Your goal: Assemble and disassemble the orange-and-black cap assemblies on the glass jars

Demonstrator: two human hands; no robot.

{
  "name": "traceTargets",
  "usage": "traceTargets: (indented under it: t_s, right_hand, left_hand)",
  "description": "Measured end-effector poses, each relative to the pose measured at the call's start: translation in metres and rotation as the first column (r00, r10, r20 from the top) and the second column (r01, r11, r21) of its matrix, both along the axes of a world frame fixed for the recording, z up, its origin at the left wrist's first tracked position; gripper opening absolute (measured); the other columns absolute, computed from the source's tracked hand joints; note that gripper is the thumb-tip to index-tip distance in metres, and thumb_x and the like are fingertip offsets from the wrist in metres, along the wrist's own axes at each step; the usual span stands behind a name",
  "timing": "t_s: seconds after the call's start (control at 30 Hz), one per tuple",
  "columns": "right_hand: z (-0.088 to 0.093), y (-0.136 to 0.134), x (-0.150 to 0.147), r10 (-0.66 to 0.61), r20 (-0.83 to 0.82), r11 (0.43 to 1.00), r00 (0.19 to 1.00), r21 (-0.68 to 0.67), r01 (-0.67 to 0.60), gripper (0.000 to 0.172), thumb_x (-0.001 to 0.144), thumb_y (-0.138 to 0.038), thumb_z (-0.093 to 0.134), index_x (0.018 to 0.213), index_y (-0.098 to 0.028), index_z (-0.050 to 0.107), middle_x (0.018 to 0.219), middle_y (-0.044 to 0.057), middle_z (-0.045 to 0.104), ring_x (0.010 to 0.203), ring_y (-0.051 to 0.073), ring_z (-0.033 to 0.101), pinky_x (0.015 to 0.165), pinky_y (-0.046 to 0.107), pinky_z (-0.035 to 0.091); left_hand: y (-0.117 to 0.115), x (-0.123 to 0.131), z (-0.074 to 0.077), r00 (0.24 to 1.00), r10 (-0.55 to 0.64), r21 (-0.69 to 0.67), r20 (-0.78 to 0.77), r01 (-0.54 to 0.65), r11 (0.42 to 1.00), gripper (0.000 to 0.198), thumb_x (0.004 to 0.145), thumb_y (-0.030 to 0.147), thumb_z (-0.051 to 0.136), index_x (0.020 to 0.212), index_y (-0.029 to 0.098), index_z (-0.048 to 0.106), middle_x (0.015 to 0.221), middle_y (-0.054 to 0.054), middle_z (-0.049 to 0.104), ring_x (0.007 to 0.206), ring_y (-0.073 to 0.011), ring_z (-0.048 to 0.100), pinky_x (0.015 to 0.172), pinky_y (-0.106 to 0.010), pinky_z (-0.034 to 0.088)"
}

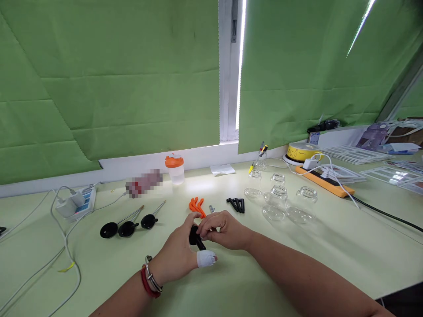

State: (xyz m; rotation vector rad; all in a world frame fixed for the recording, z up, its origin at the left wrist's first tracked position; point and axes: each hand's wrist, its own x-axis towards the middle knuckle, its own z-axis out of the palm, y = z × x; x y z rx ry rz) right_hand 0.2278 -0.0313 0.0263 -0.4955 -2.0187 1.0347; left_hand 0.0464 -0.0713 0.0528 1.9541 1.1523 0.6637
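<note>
A round black lid point(193, 237) with a short black spout is gripped between the thumb and fingers of my left hand point(176, 254), whose thumb is wrapped in white tape. The bent fingers of my right hand point(226, 230) pinch at the lid's right side; whatever small part they may hold is hidden. Just beyond my hands lie several curved orange handles point(197, 206), small metal pieces point(212, 209) and a row of black spouts point(235, 205). To the left rest three black lids point(128, 228) with thin metal tubes attached.
Several clear glass jars point(278, 198) stand on the right of the pale green table. An orange-lidded cup point(175, 169) is at the back. White cables point(68, 246) cross the left side; an orange power strip point(325, 181) lies at the right.
</note>
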Motion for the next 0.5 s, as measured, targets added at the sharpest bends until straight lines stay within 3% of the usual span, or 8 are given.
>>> traceTargets:
  t_s: [0.2,0.5]
  right_hand:
    - [0.0007,0.0000,-0.0008,-0.056,0.026,0.986,0.998,-0.154,0.059,0.014,0.071,-0.021,0.065,0.083,-0.017,0.069,0.077,0.003,0.066,0.068,0.013,0.057,0.062,0.025,0.047]
    - [-0.0035,0.0012,-0.0025,-0.071,0.013,0.984,0.997,-0.163,0.072,0.013,0.070,-0.022,0.066,0.081,-0.017,0.069,0.073,0.002,0.064,0.065,0.012,0.053,0.060,0.025,0.043]
  left_hand:
    - [-0.0018,0.0020,0.0061,0.999,-0.012,0.015,-0.038,0.012,1.000,0.071,0.061,0.039,0.071,0.121,0.023,0.036,0.100,-0.007,0.058,0.086,-0.0252,0.055,0.072,-0.035,0.044]
    - [-0.0016,0.0039,0.0032,0.999,-0.019,0.079,-0.045,0.022,0.997,0.076,0.057,0.040,0.074,0.122,0.023,0.038,0.111,-0.010,0.053,0.101,-0.0298,0.050,0.086,-0.042,0.041]
